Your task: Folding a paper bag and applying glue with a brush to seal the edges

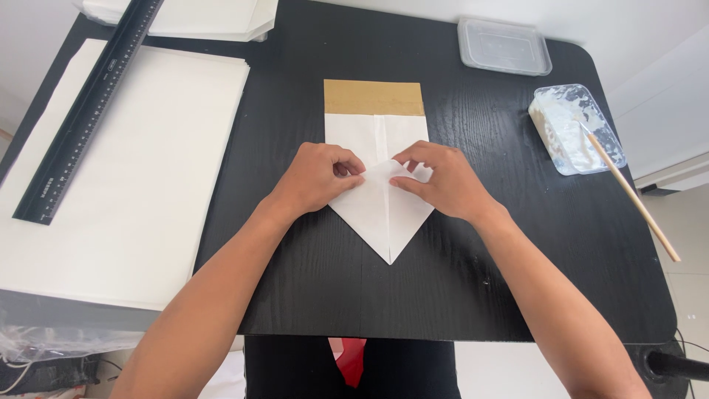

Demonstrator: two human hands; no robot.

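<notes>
A white paper piece (384,214) lies on the black table (310,281), folded to a point toward me, with a brown strip (373,97) along its far end. My left hand (317,177) rests on the paper's left side, fingers curled, fingertips pinching a fold near the middle. My right hand (443,181) presses on the right side, its thumb and fingers on the same fold. Both hands meet at the paper's centre line.
A stack of large white sheets (125,185) lies at the left with a long black ruler (88,103) on it. At the right stand a clear tub of white paste (576,129) with a wooden stick (631,196), and a clear lid (504,46) behind.
</notes>
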